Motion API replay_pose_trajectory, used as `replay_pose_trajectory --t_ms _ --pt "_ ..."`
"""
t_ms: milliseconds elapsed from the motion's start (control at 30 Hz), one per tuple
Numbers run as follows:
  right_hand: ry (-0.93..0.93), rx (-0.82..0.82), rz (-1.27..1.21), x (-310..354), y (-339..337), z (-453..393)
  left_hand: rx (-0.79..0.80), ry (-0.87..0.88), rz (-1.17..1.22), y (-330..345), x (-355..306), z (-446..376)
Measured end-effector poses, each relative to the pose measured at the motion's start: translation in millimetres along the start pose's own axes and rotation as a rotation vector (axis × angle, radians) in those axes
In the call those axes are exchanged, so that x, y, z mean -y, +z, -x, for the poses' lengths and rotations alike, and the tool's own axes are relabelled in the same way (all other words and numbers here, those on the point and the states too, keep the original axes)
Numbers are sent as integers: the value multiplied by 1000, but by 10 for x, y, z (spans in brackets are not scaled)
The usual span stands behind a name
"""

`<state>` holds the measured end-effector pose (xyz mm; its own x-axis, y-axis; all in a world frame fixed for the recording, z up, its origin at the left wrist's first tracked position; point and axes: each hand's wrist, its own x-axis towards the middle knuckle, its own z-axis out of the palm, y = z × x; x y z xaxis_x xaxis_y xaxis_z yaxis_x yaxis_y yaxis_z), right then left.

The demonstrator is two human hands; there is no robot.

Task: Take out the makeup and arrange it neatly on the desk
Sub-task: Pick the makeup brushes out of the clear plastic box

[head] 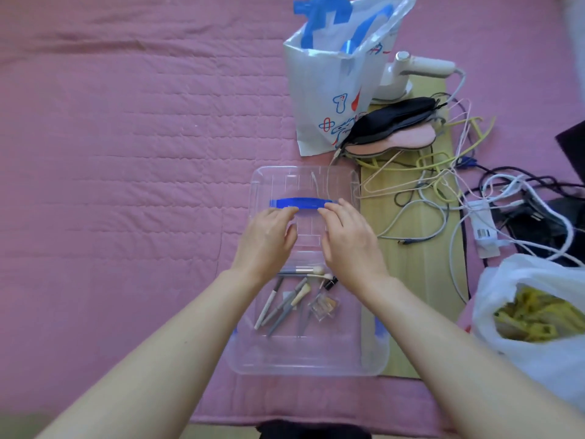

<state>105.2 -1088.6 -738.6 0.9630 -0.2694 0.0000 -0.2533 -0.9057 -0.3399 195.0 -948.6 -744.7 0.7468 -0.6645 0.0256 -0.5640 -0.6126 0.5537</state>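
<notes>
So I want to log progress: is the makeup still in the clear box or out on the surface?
Still in. The brushes and a small clear case lie inside the clear box, whose lid the hands touch.

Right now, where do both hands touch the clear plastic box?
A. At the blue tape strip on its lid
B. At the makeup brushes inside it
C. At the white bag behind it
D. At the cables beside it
A: the left hand and right hand have their fingertips at the blue tape strip on the lid of the clear plastic box; the makeup brushes lie untouched inside.
</notes>
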Motion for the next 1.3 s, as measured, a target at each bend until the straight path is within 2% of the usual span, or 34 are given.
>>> replay_pose_trajectory --t_ms 133,333,500,600,733,867,1067,1200,1300 --pt "15 45 1 85 -90 405 -42 -45 57 -68 -139 417" --pt "49 171 -22 161 63 960 -15 -124 106 133 -116 991" --pt "263 445 -122 142 374 1218 101 -132 55 445 4 1342" --pt "385 522 -150 74 574 1239 178 -181 43 633 114 1368" --pt "503 569 -161 -94 820 1168 341 -282 -21 839 78 1240" --pt "524 609 -173 -234 1016 1070 475 -361 -4 1108 -36 1080" --pt "508 604 -132 -281 1217 1048 480 -385 -152 1437 -171 1024" --pt "457 637 -4 -256 1243 1068 501 -316 -217 1511 -207 966" --pt "426 625 53 -239 1229 1078 503 -343 -156 1482 -188 948"
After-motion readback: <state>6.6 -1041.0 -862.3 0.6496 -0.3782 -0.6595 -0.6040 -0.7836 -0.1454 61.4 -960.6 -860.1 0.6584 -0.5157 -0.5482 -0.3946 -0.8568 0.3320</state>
